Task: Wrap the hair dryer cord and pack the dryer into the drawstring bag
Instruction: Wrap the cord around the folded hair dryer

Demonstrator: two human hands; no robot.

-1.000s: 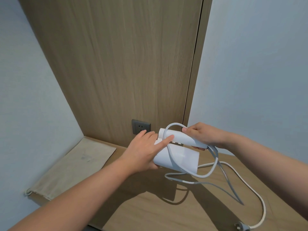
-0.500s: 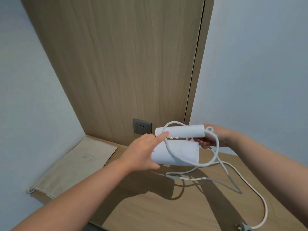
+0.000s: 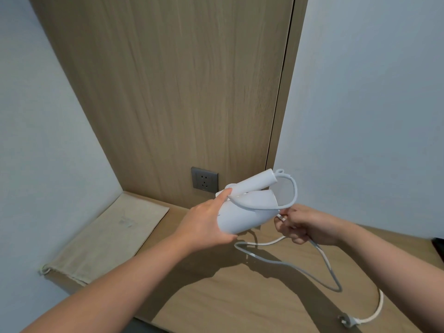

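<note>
We hold the hair dryer [image 3: 245, 212] above the table [image 3: 240, 296], one cord [image 3: 324, 258] loop around it.
Our left grip [image 3: 204, 224] curls round the dryer, thumb pinning the loop; our right grip [image 3: 302, 224] pinches the cord beside it. If tension drops, the loop could slide off. The drawstring bag [image 3: 108, 236] lies flat, well left.

I see the folded white hair dryer [image 3: 242, 212] tilted in mid-air at centre, one loop of its white cord [image 3: 322, 258] slung round it, the rest trailing to the plug [image 3: 346, 322] at 5 o'clock, and the beige drawstring bag [image 3: 108, 236] lying flat at 8 o'clock.
</note>
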